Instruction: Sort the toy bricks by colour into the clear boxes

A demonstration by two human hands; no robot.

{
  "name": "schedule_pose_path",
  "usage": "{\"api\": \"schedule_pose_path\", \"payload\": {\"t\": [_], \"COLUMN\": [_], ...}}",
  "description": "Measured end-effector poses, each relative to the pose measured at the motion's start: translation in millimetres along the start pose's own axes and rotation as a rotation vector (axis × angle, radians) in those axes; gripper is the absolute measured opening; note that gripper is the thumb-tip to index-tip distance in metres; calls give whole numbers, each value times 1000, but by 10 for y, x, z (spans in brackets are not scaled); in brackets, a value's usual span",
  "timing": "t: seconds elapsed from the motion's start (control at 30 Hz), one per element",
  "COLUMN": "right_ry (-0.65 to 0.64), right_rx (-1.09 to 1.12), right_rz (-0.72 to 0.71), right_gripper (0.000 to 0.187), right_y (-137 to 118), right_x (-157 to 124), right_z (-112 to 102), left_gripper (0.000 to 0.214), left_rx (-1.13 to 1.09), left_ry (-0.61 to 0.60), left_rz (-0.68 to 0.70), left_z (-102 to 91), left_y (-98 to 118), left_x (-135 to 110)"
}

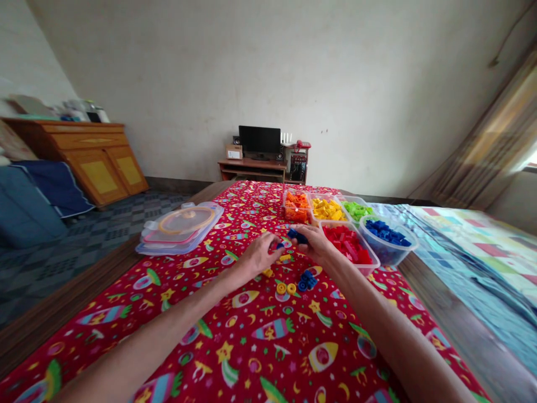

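Observation:
Both my arms reach forward over a table with a red patterned cloth (251, 347). My right hand (315, 244) is closed round a dark blue brick piece (297, 235), held just above the cloth. My left hand (260, 254) is curled close beside it, fingertips pinched near a small blue piece; what it grips is too small to name. On the cloth below lie loose blue bricks (307, 279), two yellow round pieces (286, 288) and a small yellow brick (267, 272).
Clear tubs stand beyond my right hand: red bricks (349, 244), blue (387, 233), orange (296, 206), yellow (328, 210), green (358, 210). Stacked container lids (181, 226) lie at left. A bed (470, 246) lies right; a cabinet (94, 159) and desk with monitor (259, 141) stand behind.

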State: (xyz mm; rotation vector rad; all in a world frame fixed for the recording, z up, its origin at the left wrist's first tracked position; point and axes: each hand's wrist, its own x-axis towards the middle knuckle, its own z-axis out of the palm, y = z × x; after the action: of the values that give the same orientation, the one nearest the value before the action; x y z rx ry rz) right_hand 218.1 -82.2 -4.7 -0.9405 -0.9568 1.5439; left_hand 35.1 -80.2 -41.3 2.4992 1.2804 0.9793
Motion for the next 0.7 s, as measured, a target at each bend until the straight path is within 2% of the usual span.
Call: {"api": "schedule_pose_path", "payload": {"t": [0.13, 0.2, 0.27, 0.37, 0.47, 0.6, 0.7], "right_ry": [47, 30, 18, 45, 81, 65, 26], "right_rx": [122, 172, 230, 326, 375, 388, 382], "right_rz": [113, 170, 229, 271, 272, 311, 235], "right_gripper": [14, 10, 9, 25, 33, 38, 36], "right_y": [99, 154, 205, 273, 324, 383, 441], "right_x": [-11, -42, -83, -141, -173, -177, -162], "right_z": [110, 214, 330, 466, 512, 501, 495], "left_gripper": [28, 26, 22, 15, 12, 14, 23], "left_rx": [-181, -202, -172, -84, 1, 64, 24], "left_ry": [192, 257, 288, 252, 192, 129, 114], "left_rz": [-196, -186, -92, 92, 204, 241, 245], "left_z": [-248, -291, -274, -192, -108, -25, 16], "left_y": [22, 83, 176, 327, 404, 350, 293], "left_x": [133, 121, 82, 15, -39, -96, -127]}}
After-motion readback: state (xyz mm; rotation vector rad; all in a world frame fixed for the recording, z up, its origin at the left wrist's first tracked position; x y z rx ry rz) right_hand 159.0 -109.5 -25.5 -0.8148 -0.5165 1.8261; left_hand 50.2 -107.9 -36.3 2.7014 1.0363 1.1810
